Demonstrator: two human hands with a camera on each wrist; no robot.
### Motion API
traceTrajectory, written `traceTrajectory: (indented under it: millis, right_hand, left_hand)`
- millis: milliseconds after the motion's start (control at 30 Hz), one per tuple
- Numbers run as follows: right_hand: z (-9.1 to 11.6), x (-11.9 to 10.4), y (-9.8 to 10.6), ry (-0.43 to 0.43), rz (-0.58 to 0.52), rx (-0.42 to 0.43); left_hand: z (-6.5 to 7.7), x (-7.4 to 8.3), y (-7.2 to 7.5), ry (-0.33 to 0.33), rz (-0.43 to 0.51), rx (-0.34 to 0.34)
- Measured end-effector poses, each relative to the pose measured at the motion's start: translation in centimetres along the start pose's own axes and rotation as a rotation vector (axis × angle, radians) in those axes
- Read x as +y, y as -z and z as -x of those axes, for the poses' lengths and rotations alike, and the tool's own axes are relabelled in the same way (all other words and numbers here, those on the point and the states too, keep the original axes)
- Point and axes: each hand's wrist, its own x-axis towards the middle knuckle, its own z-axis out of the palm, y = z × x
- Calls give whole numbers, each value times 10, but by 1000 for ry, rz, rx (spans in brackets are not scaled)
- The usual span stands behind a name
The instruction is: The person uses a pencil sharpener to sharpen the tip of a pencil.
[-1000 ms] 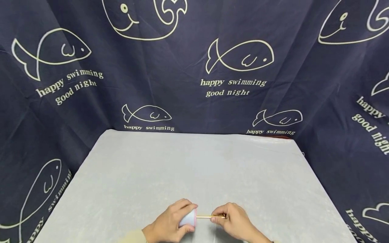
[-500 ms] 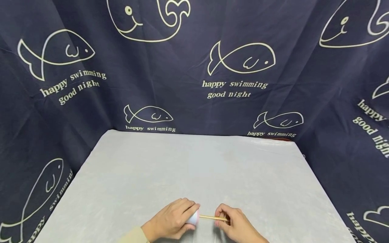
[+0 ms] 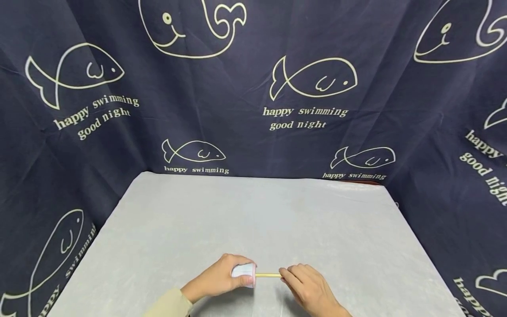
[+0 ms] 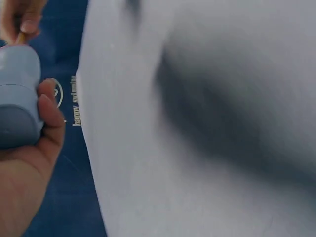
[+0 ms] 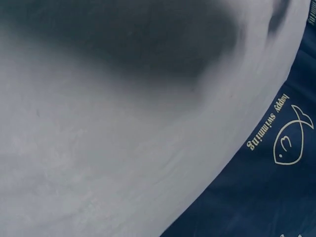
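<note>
My left hand grips a light blue pencil sharpener with a pink rim, thumb along its near side. From the pink end a yellow pencil sticks out to the right, its tip hidden inside. The fingers of my right hand pinch the pencil's other end and cover it. In the left wrist view the rounded body of the sharpener lies in my palm, and my right hand holds the pencil beyond it. Neither hand shows in the right wrist view.
A pale grey cloth covers the table; shadows of the hands fall on it. Dark blue curtains with white fish drawings and lettering stand around the back and sides. A red edge peeks out at the far right.
My left hand has rolled, so more of the sharpener shows and the thumb lies in front. My right hand has turned over the pencil, its back now facing up. Both have shifted slightly.
</note>
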Motion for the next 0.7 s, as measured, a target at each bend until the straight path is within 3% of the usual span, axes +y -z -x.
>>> traceTrajectory:
  millis: [167, 267, 333, 467, 567, 700]
  right_hand:
    - [-12, 1, 3, 114, 27, 57]
    - [-15, 1, 5, 146, 36, 80]
    - [-14, 0, 5, 119, 9, 73]
    - [-9, -7, 7, -70, -110, -31]
    - [-12, -13, 13, -297, -252, -184]
    - [-22, -12, 22, -634, -515, -427]
  left_hand:
    - [0, -1, 4, 103, 327, -88]
    - [-2, 2, 4, 96, 393, -103]
    - [-3, 3, 2, 30, 320, -90]
    - [-2, 6, -1, -98, 4, 3]
    - [0, 4, -4, -187, -183, 80]
    - [5, -4, -16, -323, -324, 191]
